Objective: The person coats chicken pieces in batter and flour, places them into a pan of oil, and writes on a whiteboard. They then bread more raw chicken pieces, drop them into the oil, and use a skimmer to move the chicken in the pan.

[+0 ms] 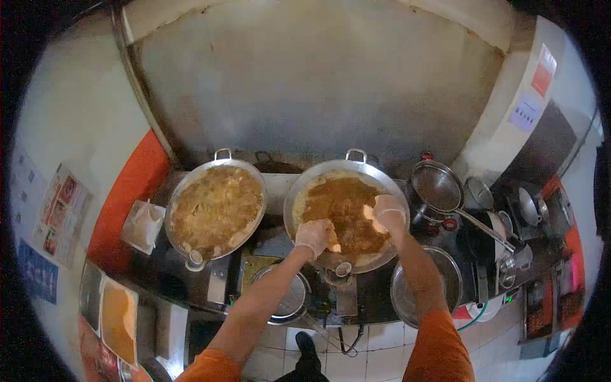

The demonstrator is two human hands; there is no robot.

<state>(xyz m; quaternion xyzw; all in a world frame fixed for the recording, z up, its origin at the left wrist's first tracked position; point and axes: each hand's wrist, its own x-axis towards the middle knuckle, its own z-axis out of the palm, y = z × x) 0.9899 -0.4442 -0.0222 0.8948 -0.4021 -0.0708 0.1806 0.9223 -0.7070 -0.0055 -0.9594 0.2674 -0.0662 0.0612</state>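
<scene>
Table carries two wide pans. Left pan is full of pale-brown food. Right pan has darker food, and we have both gloved hands in it. Right hand pinches a pale piece. Left hand is curled at the near rim; can't tell if it's gripping.

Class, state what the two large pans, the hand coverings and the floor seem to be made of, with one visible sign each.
Left pan and right pan: likely bare aluminium or steel; dull silver rims, loop handles. Coverings on left hand and right hand: thin translucent plastic or latex, perhaps; pale, glossy. Floor tiles: probably glazed ceramic; white squares, dark joints.
</scene>
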